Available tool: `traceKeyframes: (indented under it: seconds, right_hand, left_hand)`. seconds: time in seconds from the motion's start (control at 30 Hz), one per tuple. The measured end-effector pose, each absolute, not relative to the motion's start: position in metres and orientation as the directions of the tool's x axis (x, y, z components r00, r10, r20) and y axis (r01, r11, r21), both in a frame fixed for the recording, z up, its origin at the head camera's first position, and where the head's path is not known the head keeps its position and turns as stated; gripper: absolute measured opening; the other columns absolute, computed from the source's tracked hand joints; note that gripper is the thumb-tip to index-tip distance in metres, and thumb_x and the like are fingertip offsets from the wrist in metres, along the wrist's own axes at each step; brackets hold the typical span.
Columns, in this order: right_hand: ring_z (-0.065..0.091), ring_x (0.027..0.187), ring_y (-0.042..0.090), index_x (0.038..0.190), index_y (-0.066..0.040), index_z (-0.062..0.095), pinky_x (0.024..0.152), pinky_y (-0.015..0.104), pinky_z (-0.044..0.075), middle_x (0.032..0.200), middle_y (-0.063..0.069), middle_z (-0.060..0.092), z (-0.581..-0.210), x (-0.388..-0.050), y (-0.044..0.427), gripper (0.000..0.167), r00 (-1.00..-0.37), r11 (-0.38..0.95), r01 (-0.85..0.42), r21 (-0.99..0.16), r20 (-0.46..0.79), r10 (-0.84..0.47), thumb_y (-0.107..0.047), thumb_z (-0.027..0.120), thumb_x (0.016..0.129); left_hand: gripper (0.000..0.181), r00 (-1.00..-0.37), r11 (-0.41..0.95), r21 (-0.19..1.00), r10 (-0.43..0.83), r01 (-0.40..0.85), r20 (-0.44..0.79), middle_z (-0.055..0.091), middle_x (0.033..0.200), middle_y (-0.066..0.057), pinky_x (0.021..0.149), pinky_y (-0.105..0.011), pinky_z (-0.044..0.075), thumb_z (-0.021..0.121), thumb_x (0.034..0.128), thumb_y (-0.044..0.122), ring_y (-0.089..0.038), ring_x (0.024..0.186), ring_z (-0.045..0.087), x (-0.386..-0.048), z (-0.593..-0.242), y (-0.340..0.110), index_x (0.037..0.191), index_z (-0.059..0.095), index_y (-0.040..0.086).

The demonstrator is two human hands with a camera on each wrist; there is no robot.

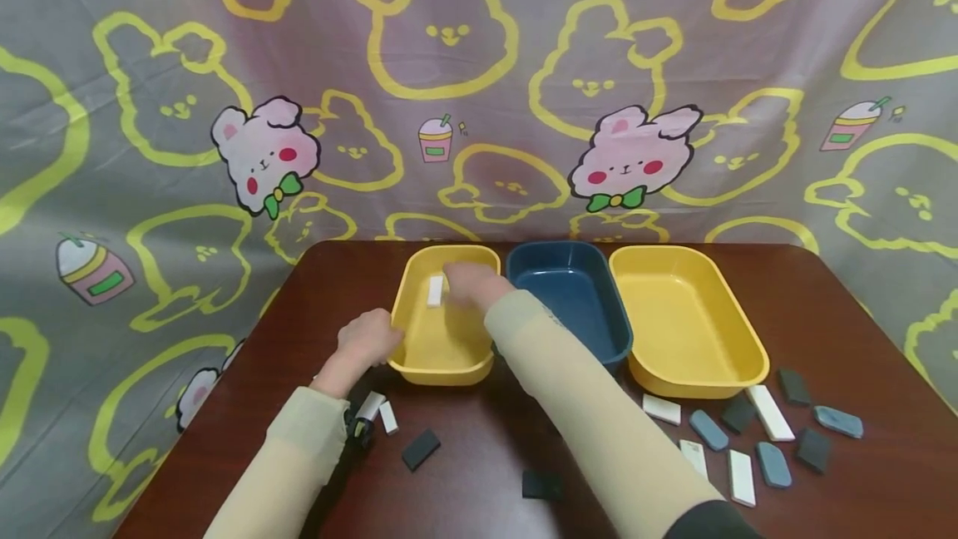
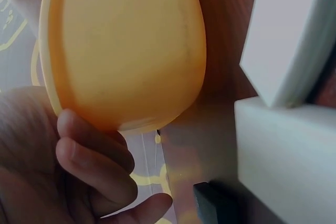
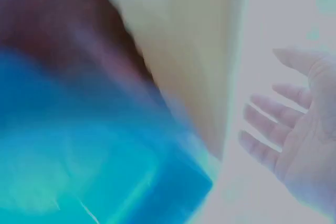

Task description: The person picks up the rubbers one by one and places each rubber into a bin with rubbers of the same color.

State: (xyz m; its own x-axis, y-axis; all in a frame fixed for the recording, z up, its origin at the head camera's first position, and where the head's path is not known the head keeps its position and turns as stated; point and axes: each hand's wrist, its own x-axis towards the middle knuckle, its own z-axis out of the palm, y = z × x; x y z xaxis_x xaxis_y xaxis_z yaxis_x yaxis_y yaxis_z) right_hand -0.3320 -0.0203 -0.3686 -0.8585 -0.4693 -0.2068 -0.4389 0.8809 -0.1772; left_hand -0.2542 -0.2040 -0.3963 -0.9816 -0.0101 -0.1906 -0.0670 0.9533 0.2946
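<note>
At the near left edge of the left yellow tray (image 1: 419,375), my left hand (image 1: 368,339) grips the rim; the left wrist view shows the hand (image 2: 79,166) with bent fingers against the outer wall of the tray (image 2: 131,51). One white block (image 1: 435,291) lies inside that tray. Over the tray's right side is my right hand (image 1: 473,283), blurred in the head view. In the right wrist view this hand (image 3: 294,124) has its fingers spread and holds nothing.
A blue tray (image 1: 572,298) and another yellow tray (image 1: 684,323) stand to the right. White, dark and blue-grey blocks (image 1: 773,464) lie near the right tray. White blocks (image 1: 388,417) and dark blocks (image 1: 421,449) are in front. A patterned cloth (image 1: 516,106) hangs behind.
</note>
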Motion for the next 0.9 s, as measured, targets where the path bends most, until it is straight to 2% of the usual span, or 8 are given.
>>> traceKeyframes:
  seconds: [0.1, 0.2, 0.33, 0.43, 0.57, 0.67, 0.8, 0.9]
  right_hand:
    - [0.038, 0.136, 0.024, 0.149, -0.009, 0.036, 0.108, 0.038, 0.032, 0.148, 0.01, 0.042, -0.354, -0.334, -0.015, 0.058, -0.862, 0.881, -0.461, -0.103, -0.184, -0.473, -0.03, 0.055, 0.098]
    - [0.035, 0.138, 0.024, 0.15, -0.009, 0.034, 0.108, 0.039, 0.033, 0.15, 0.01, 0.039, -0.336, -0.335, -0.005, 0.06, -0.868, 0.883, -0.462, -0.08, -0.165, -0.469, -0.031, 0.054, 0.099]
    - [0.036, 0.137, 0.026, 0.151, -0.008, 0.031, 0.106, 0.043, 0.035, 0.151, 0.011, 0.038, -0.312, -0.337, 0.015, 0.061, -0.886, 0.894, -0.43, -0.124, -0.133, -0.445, -0.031, 0.054, 0.1]
    - [0.041, 0.133, 0.027, 0.149, -0.007, 0.035, 0.105, 0.043, 0.036, 0.147, 0.011, 0.043, -0.297, -0.338, 0.034, 0.059, -0.9, 0.898, -0.411, -0.159, -0.086, -0.427, -0.03, 0.056, 0.098]
    - [0.046, 0.128, 0.028, 0.145, -0.005, 0.04, 0.107, 0.042, 0.035, 0.142, 0.013, 0.048, -0.281, -0.338, 0.058, 0.057, -0.916, 0.905, -0.39, -0.17, -0.028, -0.4, -0.028, 0.058, 0.097]
    - [0.045, 0.129, 0.03, 0.146, -0.004, 0.039, 0.108, 0.044, 0.032, 0.142, 0.015, 0.047, -0.274, -0.337, 0.076, 0.06, -0.921, 0.909, -0.382, -0.164, -0.008, -0.389, -0.028, 0.059, 0.095]
    - [0.048, 0.125, 0.032, 0.143, -0.004, 0.043, 0.106, 0.046, 0.035, 0.139, 0.016, 0.05, -0.269, -0.329, 0.098, 0.057, -0.897, 0.888, -0.44, -0.132, 0.029, -0.44, -0.029, 0.06, 0.095]
    - [0.058, 0.111, 0.03, 0.136, -0.004, 0.051, 0.096, 0.045, 0.045, 0.128, 0.016, 0.057, -0.268, -0.317, 0.111, 0.05, -0.851, 0.848, -0.525, -0.069, 0.073, -0.521, -0.029, 0.063, 0.094]
  left_hand:
    - [0.025, -0.978, 0.953, 0.293, -0.014, -0.076, -0.208, 0.058, 0.06, -0.007, 0.049, -0.034, 0.041, 0.047, 0.0914, 0.02, -0.022, 0.051, 0.055, -0.254, -0.395, -0.204, 0.073, 0.058, 0.007]
    - [0.025, -0.976, 0.955, 0.282, -0.024, -0.087, -0.218, 0.058, 0.06, -0.007, 0.049, -0.034, 0.041, 0.047, 0.0915, 0.02, -0.021, 0.052, 0.055, -0.254, -0.394, -0.204, 0.074, 0.058, 0.007]
    - [0.025, -0.977, 0.959, 0.271, -0.021, -0.08, -0.212, 0.059, 0.059, -0.006, 0.05, -0.034, 0.041, 0.047, 0.0912, 0.02, -0.021, 0.051, 0.055, -0.255, -0.394, -0.205, 0.073, 0.058, 0.007]
    - [0.025, -0.977, 0.96, 0.269, -0.015, -0.073, -0.213, 0.058, 0.059, -0.007, 0.05, -0.033, 0.041, 0.046, 0.0907, 0.02, -0.022, 0.051, 0.054, -0.256, -0.394, -0.205, 0.073, 0.058, 0.007]
    - [0.025, -0.974, 0.962, 0.26, -0.02, -0.08, -0.224, 0.058, 0.06, -0.007, 0.05, -0.033, 0.04, 0.047, 0.0906, 0.02, -0.022, 0.052, 0.053, -0.255, -0.395, -0.205, 0.072, 0.058, 0.006]
    - [0.025, -0.974, 0.961, 0.264, -0.023, -0.084, -0.225, 0.057, 0.062, -0.007, 0.05, -0.032, 0.04, 0.047, 0.0909, 0.02, -0.022, 0.053, 0.052, -0.254, -0.396, -0.204, 0.072, 0.057, 0.006]
    - [0.024, -0.977, 0.956, 0.284, -0.018, -0.079, -0.211, 0.056, 0.064, -0.008, 0.049, -0.032, 0.04, 0.047, 0.0907, 0.019, -0.022, 0.053, 0.052, -0.251, -0.394, -0.203, 0.073, 0.056, 0.006]
    - [0.024, -0.981, 0.955, 0.289, -0.009, -0.065, -0.193, 0.056, 0.064, -0.008, 0.05, -0.032, 0.039, 0.048, 0.0902, 0.019, -0.022, 0.053, 0.052, -0.25, -0.391, -0.202, 0.073, 0.056, 0.006]
